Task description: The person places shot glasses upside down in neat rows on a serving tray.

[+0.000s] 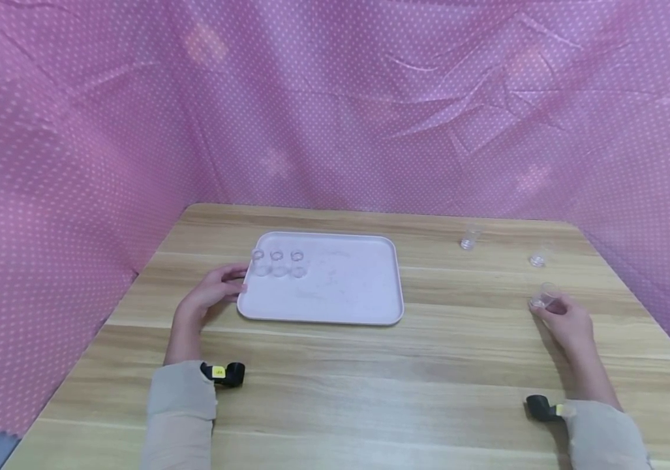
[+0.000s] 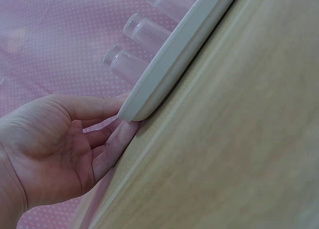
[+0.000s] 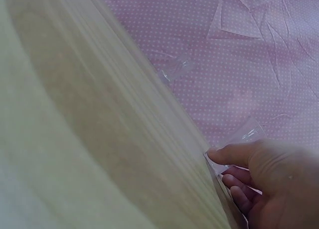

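Head view: the person's left grip [image 1: 208,292] meets the left rim of a white tray [image 1: 349,287] lying on the wooden surface [image 1: 370,391]; three clear cups [image 1: 278,264] stand in a row near the tray's far left corner, apparently mouth down. Opposite, the right grip [image 1: 568,323] pinches a held cup [image 1: 543,296], wide end up; beyond it stand a near loose cup [image 1: 538,259] and a far loose cup [image 1: 469,239]. Left wrist view: the left grip is nearly closed, its digits parted by the tray's rim; were that edge raised, the row might slide or topple. Right wrist view: the right grip is narrowed, thumb and fingers about the held cup's lower end (whether its base touches the surface cannot be told). So low a pinch, if slackened, could let the cup tip; transparent walls, hard to see, could also lead a knuckle to knock the near loose cup.
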`<state>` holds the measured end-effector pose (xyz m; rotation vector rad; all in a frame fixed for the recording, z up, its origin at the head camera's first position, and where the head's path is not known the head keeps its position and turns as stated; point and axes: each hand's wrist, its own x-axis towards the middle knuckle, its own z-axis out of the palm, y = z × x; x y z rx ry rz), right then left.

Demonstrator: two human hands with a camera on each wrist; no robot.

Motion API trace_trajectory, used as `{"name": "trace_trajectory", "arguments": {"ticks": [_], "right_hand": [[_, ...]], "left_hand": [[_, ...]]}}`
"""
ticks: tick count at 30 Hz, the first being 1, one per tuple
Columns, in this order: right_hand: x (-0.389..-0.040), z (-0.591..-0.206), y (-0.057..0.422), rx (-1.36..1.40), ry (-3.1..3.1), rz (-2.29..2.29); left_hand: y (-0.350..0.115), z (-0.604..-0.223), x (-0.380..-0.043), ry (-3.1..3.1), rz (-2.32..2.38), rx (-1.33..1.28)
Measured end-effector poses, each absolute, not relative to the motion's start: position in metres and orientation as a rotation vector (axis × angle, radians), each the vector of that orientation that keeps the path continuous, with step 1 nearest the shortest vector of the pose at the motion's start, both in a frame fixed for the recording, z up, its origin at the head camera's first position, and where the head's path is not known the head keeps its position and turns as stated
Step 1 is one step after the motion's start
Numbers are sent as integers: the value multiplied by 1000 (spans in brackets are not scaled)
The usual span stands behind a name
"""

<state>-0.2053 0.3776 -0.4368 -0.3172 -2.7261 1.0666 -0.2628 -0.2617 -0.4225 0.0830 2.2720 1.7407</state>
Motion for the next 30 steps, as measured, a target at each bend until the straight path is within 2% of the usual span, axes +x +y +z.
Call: {"name": "trace_trajectory", "arguments": {"ticks": [7, 14, 30], "right_hand": [[-204, -431, 376, -303, -2744, 1034], [-206, -415, 367, -216, -2787, 1215], [-230, -375, 311, 117, -2786, 1215]], "left_hand": [[-262, -422, -265, 2279, 1730, 92], [-262, -421, -264, 2285, 1725, 99], [-262, -421, -263, 2266, 1751, 103]]}}
